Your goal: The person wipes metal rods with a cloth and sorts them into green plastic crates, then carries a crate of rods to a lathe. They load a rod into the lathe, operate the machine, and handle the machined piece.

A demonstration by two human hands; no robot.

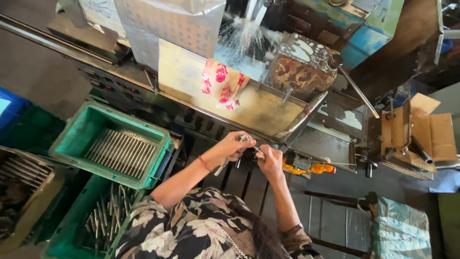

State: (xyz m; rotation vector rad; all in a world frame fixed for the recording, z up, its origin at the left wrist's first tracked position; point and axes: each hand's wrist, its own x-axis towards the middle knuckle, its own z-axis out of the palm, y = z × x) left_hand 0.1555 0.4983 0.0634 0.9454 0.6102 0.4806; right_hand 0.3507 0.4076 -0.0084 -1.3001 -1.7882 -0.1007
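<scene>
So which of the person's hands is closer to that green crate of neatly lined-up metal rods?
Left. The left hand is just right of the green crate, holding a metal rod. The right hand sits farther right, beyond the left hand.

Both arms are stretched forward and angled in toward each other, so the hands meet right at the front edge of the machine tray (287,125). The left hand (235,145) sits just below that edge, fingers curled tight with the knuckles up, wrist bent a bit, and there's a thin red band around the wrist. The left forearm is bare and runs back down-left from the tray edge. The right hand (270,160) is just beside the left one, slightly nearer the body, also curled closed with its back facing up. The right forearm drops almost straight back from there, and a patterned sleeve covers it near the elbow. The fingertips of both hands are nearly touching.
</scene>
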